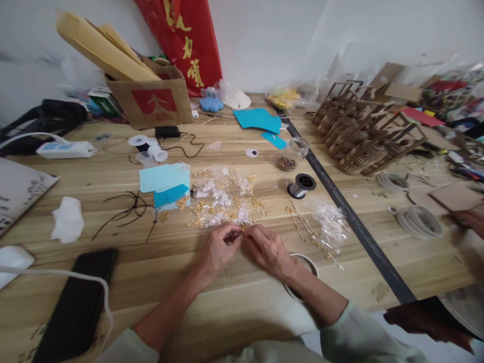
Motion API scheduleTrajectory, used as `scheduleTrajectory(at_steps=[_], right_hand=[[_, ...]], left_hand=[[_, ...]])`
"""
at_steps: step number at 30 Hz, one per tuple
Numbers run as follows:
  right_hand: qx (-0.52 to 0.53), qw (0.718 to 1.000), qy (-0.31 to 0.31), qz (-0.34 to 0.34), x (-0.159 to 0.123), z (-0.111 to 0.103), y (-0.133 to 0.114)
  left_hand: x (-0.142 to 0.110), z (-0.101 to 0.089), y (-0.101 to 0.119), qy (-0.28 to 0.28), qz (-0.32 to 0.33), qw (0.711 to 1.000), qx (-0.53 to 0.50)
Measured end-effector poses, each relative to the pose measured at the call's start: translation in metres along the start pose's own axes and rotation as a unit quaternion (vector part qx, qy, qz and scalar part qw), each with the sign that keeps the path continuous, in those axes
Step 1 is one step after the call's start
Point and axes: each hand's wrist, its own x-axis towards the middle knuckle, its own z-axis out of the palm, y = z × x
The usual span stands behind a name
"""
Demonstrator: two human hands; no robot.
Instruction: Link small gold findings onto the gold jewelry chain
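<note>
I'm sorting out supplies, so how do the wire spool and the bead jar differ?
The wire spool has opaque black ends, while the bead jar is clear. The wire spool carries silvery wire wound around its core; the bead jar holds small multicoloured beads inside. The wire spool sits nearer the right hand than the bead jar does. Both are on the wooden table.

Loose pale grey-green sleeves [363, 335] ending near the elbows, a matching creased top [260, 353] between them
</note>
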Motion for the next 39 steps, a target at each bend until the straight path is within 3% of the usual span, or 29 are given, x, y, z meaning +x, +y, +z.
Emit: scheduleTrajectory(at_steps=[12, 17, 25, 29, 33, 39], right_hand=[[0.028, 1.000, 0.000, -0.009, -0.0013, 0.0010, -0.0015], [0.104, 0.993, 0.027, 0.041, -0.0001, 0.0001, -0.0032], [0.273, 0.940, 0.076, 0.188, 0.0024, 0.0028, -0.0029], [0.362, 0.899, 0.084, 0.230, 0.0051, 0.0032, -0.0041], [0.396, 0.883, 0.092, 0.236, 0.0061, 0.0037, -0.0034], [0.354, 0.905, 0.075, 0.222, 0.0052, 0.0019, -0.0007]], left_hand=[[-0.0013, -0.0007, 0.0016, 0.001, 0.012, 1.000, 0.005], [-0.0017, -0.0013, 0.0025, 0.006, 0.050, 0.999, 0.016], [-0.0021, -0.0004, 0.0021, 0.060, 0.234, 0.969, 0.049], [-0.0016, -0.0002, 0.0043, 0.066, 0.284, 0.955, 0.059], [-0.0020, -0.0003, 0.0051, 0.061, 0.285, 0.955, 0.049], [-0.0049, -0.0030, 0.0030, 0.070, 0.224, 0.970, 0.064]])
